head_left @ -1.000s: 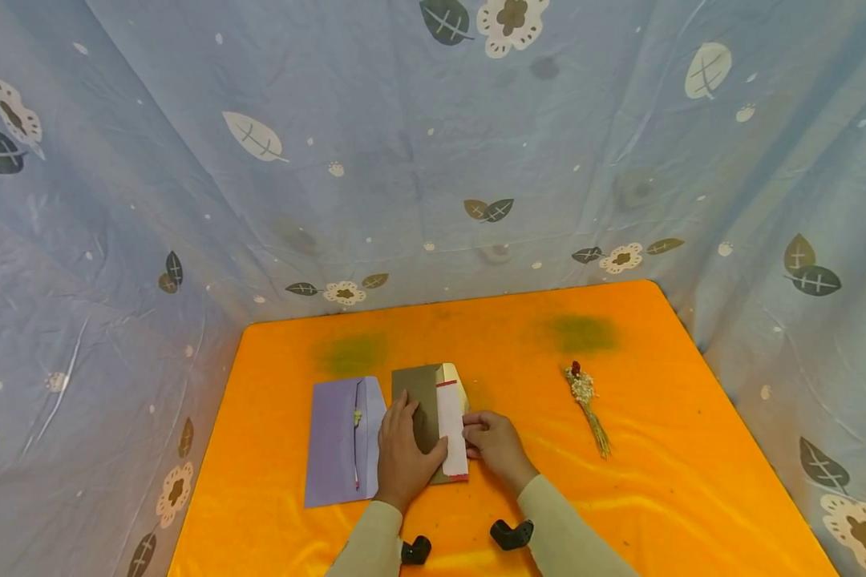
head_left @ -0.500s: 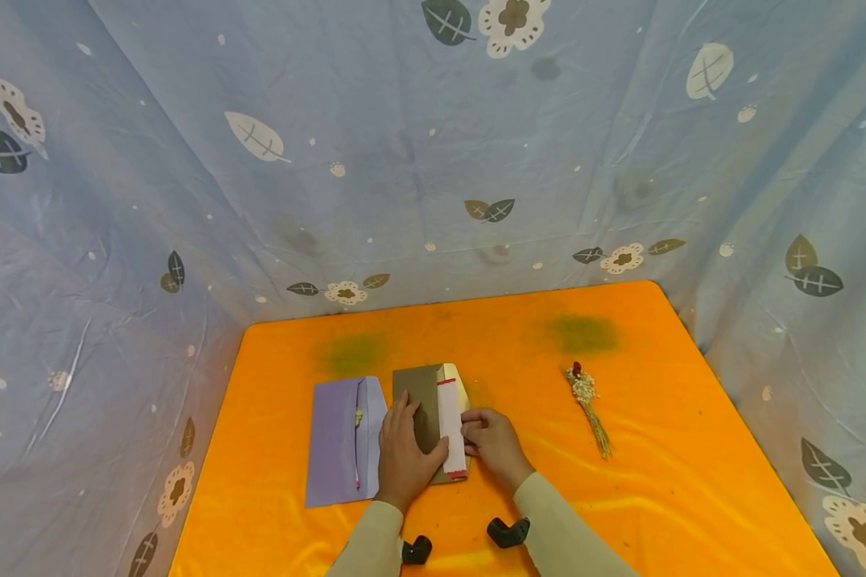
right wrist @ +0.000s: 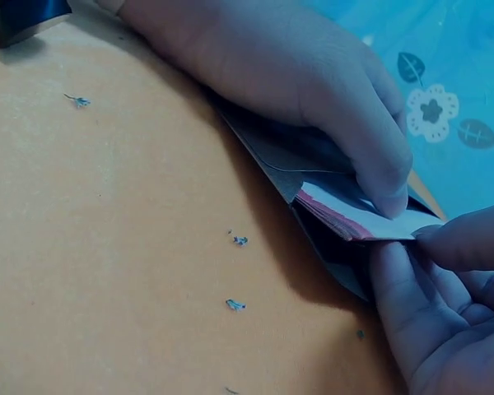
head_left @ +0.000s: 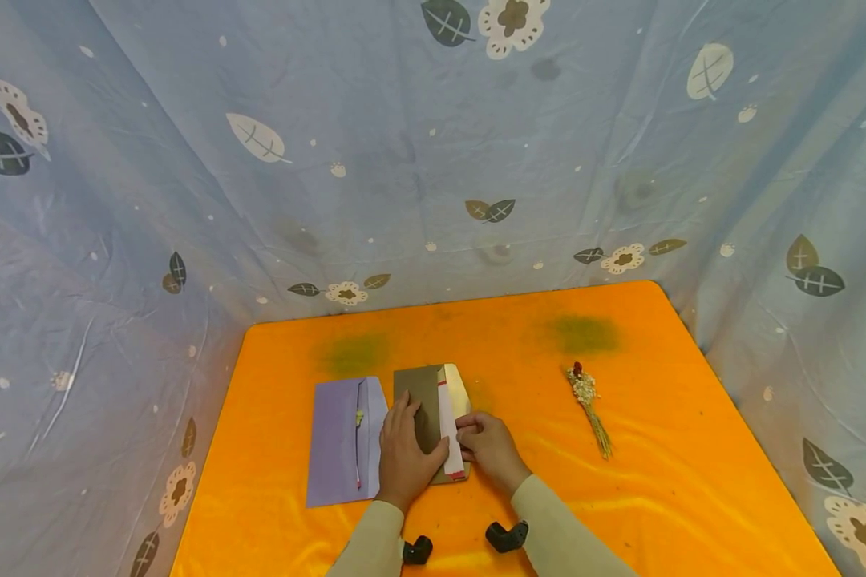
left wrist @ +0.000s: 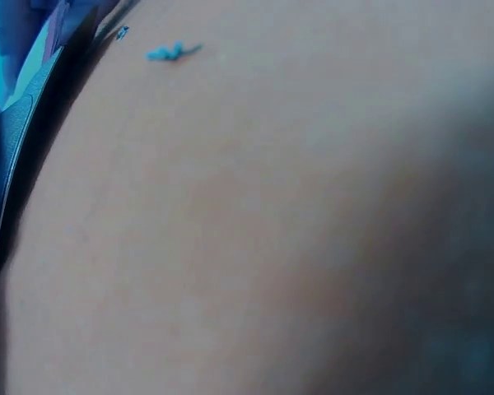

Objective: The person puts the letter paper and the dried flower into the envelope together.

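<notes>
A brown envelope [head_left: 417,383] lies on the orange cloth with its pale flap [head_left: 459,393] opened to the right. Folded white paper [head_left: 445,417] with red ends sits partly in its mouth. My left hand [head_left: 406,458] rests flat on the envelope, its thumb pressing the paper's left side. At the paper's right edge, my right hand [head_left: 496,450] pinches it between thumb and finger. The right wrist view shows several layers of the folded paper [right wrist: 370,224] inside the lifted envelope mouth. Blurred orange cloth [left wrist: 173,206] fills most of the left wrist view.
To the left lies a purple envelope [head_left: 329,449], its flap opened and a small yellowish thing [head_left: 359,417] showing at its mouth. A dried flower bunch [head_left: 584,393] with a red bloom lies at right. Patterned curtains [head_left: 433,160] enclose the table.
The folded paper has slid left into the brown envelope, so less of its width shows. My right hand has followed it slightly left. The left hand stays in place.
</notes>
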Tool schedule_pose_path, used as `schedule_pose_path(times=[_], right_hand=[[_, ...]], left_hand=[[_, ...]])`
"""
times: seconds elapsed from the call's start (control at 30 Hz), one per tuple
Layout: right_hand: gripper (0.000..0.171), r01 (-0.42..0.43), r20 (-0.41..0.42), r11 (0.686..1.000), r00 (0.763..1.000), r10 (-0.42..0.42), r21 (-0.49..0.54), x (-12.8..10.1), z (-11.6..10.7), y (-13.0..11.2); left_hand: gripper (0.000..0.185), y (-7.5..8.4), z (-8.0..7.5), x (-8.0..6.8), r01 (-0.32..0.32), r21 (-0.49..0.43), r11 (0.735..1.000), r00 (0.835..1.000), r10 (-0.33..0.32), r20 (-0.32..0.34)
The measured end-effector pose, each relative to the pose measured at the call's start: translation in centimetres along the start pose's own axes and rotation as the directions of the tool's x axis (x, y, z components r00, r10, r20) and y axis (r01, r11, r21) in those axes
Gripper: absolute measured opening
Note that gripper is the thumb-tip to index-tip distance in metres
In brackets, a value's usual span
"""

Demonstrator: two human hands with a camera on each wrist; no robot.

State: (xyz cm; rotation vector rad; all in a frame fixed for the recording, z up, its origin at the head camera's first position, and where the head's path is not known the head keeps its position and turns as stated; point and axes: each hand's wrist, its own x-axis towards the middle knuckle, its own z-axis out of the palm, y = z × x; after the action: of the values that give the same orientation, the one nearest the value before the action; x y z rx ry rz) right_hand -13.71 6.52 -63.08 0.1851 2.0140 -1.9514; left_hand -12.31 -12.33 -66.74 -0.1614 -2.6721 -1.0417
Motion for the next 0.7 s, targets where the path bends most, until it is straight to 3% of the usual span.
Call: schedule_pose_path(times=[0.37, 0.7], right_hand=[[0.021, -0.014, -0.029, 0.999, 0.999, 0.015, 0.035, 0.1, 0.3, 0.1], [0.024, 0.033, -0.047, 0.999, 0.998, -0.031, 0.036, -0.2, 1.6, 0.2]], left_hand=[[0.079, -0.2, 0.2, -0.1, -0.010, 0.006, 1.000, 1.000, 0.010, -0.009], [0.077, -0.2, 0.1, 0.1, -0.024, 0.011, 1.000, 1.000, 0.024, -0.020]])
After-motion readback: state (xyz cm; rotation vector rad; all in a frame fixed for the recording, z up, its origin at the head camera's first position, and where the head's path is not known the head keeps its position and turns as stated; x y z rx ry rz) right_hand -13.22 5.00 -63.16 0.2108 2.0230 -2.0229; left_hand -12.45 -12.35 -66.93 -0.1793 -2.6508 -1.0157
